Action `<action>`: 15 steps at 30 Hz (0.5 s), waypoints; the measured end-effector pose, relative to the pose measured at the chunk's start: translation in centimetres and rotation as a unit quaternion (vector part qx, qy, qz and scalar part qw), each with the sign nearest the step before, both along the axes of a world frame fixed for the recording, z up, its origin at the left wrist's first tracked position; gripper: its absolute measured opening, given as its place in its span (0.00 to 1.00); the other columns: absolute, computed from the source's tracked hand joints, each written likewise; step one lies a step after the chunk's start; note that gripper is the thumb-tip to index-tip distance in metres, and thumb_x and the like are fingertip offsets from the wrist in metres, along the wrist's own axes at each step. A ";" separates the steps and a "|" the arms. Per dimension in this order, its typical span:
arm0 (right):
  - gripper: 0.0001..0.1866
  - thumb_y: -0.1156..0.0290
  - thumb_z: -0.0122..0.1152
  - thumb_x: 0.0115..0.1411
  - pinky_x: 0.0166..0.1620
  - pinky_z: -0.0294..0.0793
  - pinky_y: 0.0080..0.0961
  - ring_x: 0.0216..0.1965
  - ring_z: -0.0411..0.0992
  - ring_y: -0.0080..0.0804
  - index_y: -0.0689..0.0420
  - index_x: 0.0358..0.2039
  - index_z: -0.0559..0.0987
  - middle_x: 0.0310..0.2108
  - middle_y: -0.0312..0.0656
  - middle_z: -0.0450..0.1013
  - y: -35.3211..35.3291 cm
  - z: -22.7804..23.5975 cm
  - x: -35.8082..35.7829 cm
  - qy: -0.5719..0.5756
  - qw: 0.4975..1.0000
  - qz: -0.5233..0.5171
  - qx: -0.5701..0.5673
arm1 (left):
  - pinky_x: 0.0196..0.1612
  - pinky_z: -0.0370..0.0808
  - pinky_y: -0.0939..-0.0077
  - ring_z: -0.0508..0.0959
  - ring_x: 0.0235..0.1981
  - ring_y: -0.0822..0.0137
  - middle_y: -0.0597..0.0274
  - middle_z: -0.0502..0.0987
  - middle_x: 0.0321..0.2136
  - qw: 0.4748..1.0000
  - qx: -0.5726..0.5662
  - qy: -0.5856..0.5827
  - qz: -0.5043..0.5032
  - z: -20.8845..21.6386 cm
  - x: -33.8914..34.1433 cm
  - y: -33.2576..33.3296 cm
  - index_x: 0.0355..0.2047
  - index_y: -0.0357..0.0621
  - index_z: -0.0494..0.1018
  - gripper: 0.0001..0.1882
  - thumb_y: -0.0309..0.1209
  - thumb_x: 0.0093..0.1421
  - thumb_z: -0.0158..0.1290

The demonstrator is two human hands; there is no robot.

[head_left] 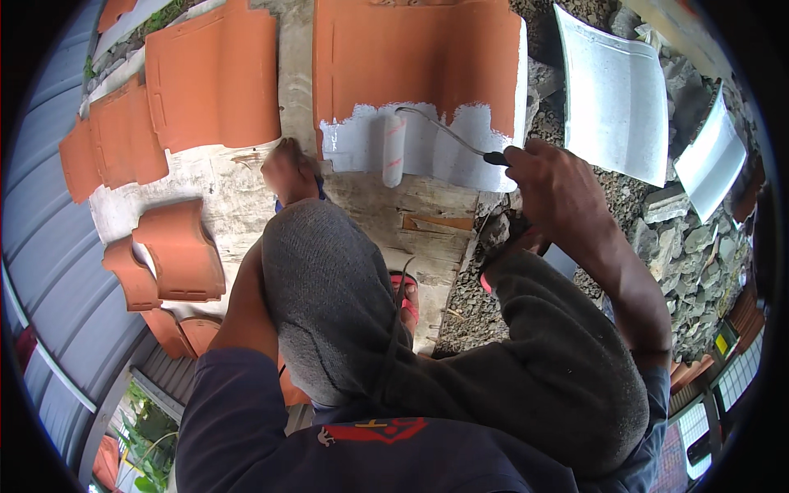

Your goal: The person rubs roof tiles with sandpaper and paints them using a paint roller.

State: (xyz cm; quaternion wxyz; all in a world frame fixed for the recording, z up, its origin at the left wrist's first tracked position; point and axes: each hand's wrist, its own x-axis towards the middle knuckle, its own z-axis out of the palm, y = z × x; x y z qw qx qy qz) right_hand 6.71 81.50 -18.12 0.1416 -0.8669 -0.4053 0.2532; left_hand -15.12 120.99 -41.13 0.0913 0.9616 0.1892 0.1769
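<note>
I'd overlap light, even strokes along the curves of the part-white tile (394,70) lying straight ahead, right hand (555,185) gripping the paint roller (394,148), left hand's (290,171) hold unclear to me.

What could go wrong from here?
1. The left hand is close to the middle tile's white lower corner; it might smear the coating, if wet.
2. The paint roller, held in the right hand, reaches the tile's lower edge; paint could drip onto the board.
3. Gravel lies nearby; grit might stick to wet paint.
</note>
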 end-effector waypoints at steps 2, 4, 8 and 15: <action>0.05 0.76 0.58 0.64 0.32 0.81 0.44 0.29 0.80 0.50 0.62 0.39 0.78 0.32 0.51 0.76 1.3 -1.5 -0.8 -0.026 0.999 0.004 0.022 | 0.60 0.65 0.48 0.69 0.54 0.44 0.53 0.72 0.56 1.000 -0.005 -0.004 -0.007 0.1 0.4 -0.5 0.60 0.46 0.73 0.25 0.27 0.60 0.53; 0.06 0.76 0.57 0.65 0.33 0.82 0.44 0.30 0.81 0.51 0.62 0.40 0.77 0.33 0.50 0.76 2.9 -2.3 -2.0 -0.058 0.997 0.013 0.050 | 0.60 0.65 0.48 0.70 0.54 0.45 0.53 0.73 0.55 0.999 -0.013 -0.019 -0.024 -0.2 0.9 -1.7 0.60 0.45 0.72 0.25 0.27 0.61 0.53; 0.08 0.76 0.59 0.65 0.34 0.83 0.42 0.31 0.81 0.49 0.63 0.43 0.80 0.34 0.49 0.78 3.6 -1.5 -2.1 -0.001 0.995 -0.007 0.103 | 0.60 0.64 0.50 0.70 0.58 0.50 0.53 0.75 0.57 0.999 0.042 -0.001 -0.021 -0.8 -0.1 0.1 0.60 0.41 0.72 0.23 0.34 0.66 0.50; 0.15 0.74 0.63 0.66 0.32 0.77 0.31 0.29 0.78 0.31 0.61 0.53 0.83 0.34 0.45 0.81 -7.8 0.1 0.4 0.100 0.947 -0.272 0.141 | 0.60 0.63 0.50 0.71 0.57 0.51 0.54 0.74 0.58 0.998 0.045 -0.003 -0.044 -0.3 0.0 0.2 0.59 0.40 0.71 0.22 0.31 0.66 0.49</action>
